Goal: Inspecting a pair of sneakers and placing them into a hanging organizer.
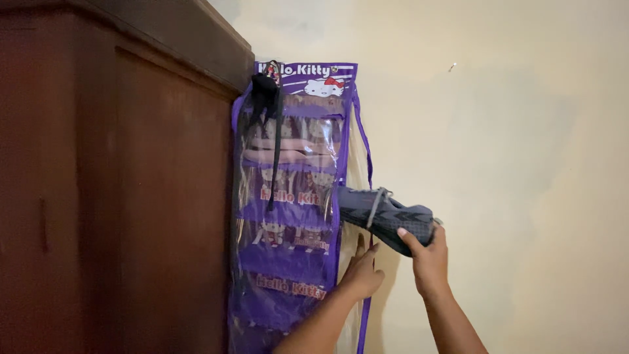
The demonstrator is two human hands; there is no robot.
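Observation:
A purple hanging shoe organiser [288, 262] with several clear-fronted shelves hangs on the wall beside a wooden wardrobe. My right hand [427, 257] grips the heel of a dark grey sneaker [383, 215] with grey laces, its toe pointing into the organiser's right side at a middle shelf. My left hand [362, 274] rests against the organiser's right edge just below the shoe, touching the clear side flap. A black strap or cloth [266, 105] hangs from the organiser's top left corner.
A tall dark brown wooden wardrobe [111, 196] fills the left half of the view, right against the organiser. A cream plaster wall [511, 144] runs behind and to the right, with a small nail [452, 67] high up.

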